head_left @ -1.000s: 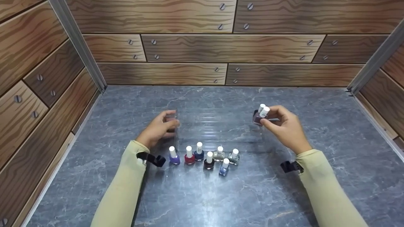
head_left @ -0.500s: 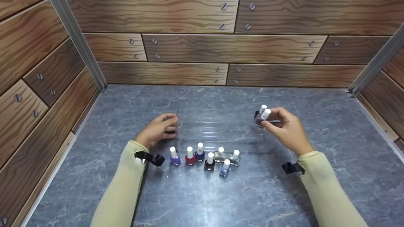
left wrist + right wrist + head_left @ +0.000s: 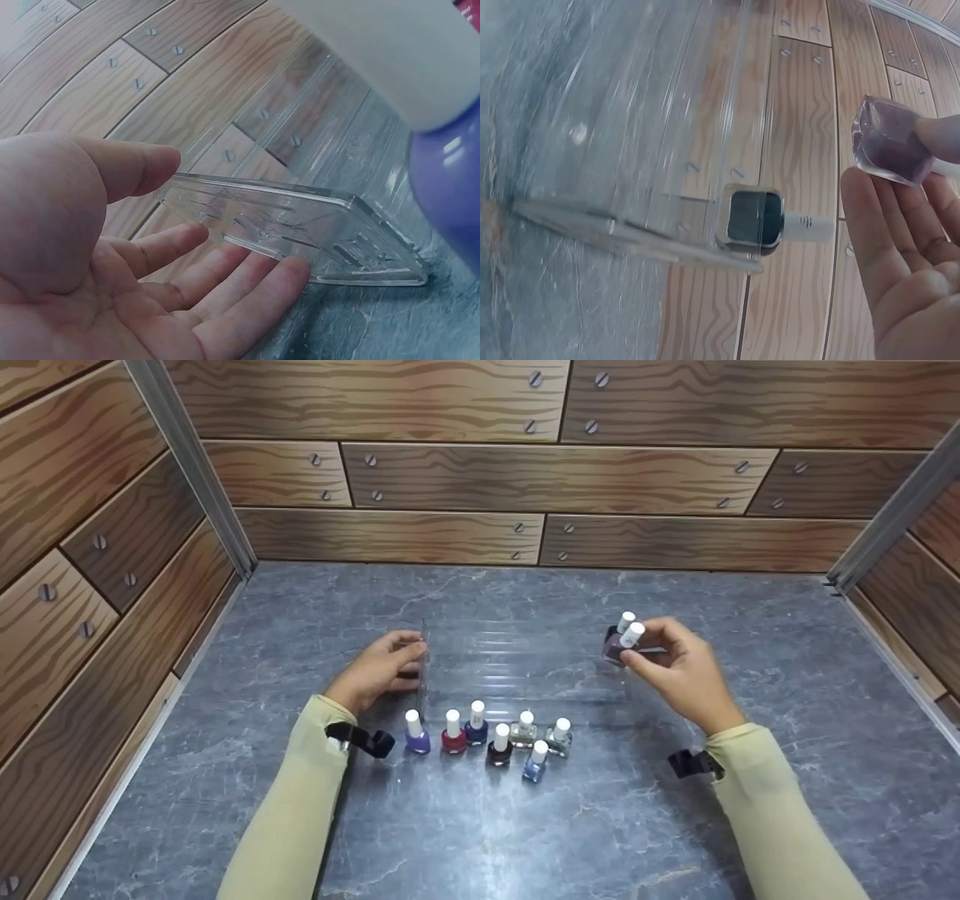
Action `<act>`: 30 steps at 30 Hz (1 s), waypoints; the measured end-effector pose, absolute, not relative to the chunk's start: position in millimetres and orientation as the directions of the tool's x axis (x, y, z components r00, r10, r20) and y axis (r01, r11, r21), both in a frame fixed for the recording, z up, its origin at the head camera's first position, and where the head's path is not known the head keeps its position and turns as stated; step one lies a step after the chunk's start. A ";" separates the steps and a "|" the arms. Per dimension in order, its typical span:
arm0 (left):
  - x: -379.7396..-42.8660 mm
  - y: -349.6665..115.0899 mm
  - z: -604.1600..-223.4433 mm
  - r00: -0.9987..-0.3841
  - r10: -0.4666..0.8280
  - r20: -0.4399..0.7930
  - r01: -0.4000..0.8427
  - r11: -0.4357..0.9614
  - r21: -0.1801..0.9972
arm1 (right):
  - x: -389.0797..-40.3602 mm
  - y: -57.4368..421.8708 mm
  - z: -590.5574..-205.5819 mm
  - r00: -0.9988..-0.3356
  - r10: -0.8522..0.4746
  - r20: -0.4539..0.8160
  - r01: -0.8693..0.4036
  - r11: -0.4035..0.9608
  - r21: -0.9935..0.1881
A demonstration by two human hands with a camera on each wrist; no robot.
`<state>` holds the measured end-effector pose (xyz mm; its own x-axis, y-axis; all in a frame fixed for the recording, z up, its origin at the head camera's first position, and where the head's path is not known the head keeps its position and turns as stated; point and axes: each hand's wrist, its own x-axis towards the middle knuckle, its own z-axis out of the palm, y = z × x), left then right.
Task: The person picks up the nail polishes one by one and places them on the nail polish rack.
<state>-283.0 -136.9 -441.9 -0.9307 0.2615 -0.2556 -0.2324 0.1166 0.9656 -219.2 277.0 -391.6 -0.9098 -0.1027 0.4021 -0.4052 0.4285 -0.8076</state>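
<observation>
A clear plastic tiered rack point(image 3: 525, 667) lies across the middle of the table. My left hand point(image 3: 379, 667) is at its left end, thumb tip and fairly straight fingers touching the end wall point(image 3: 300, 225). On the right, my right hand point(image 3: 679, 664) pinches a mauve nail polish bottle point(image 3: 889, 142) between thumb and fingers, white cap point(image 3: 634, 634) upward and tilted. Just behind it, a dark nail polish bottle point(image 3: 754, 217) with a white cap stands at the rack's right end, its body partly hidden in the head view.
In front of the rack stand several white-capped polish bottles: purple point(image 3: 418, 741), red point(image 3: 453, 741), dark blue point(image 3: 476, 733), black point(image 3: 499, 754), light blue point(image 3: 534, 769) and two clear-looking ones, including one glittery bottle point(image 3: 559, 742). Wood-patterned walls point(image 3: 442, 536) enclose the table.
The left hand's fingers have shifted slightly down along the rack's end wall. The mauve bottle in my right hand has come a little nearer; the view has tilted slightly.
</observation>
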 end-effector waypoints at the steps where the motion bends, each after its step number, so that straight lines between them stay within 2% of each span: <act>1: -282.8 -137.1 -442.1 -0.930 0.263 -0.256 -0.232 0.120 0.965 | -219.5 276.0 -391.6 -0.911 -0.097 0.401 -0.402 0.431 -0.808; 10: -283.7 -136.8 -444.4 -0.934 0.260 -0.245 -0.224 0.110 0.968 | -234.0 252.7 -383.7 -0.925 -0.065 0.375 -0.369 0.393 -0.842; 19: -283.5 -134.7 -445.0 -0.940 0.261 -0.221 -0.207 0.081 0.975 | -261.0 211.3 -375.5 -0.942 -0.073 0.328 -0.328 0.421 -0.846; 30: -283.8 -135.6 -444.7 -0.936 0.284 -0.208 -0.201 0.055 0.978 | -287.9 207.8 -384.5 -0.974 -0.126 0.189 -0.227 0.595 -0.771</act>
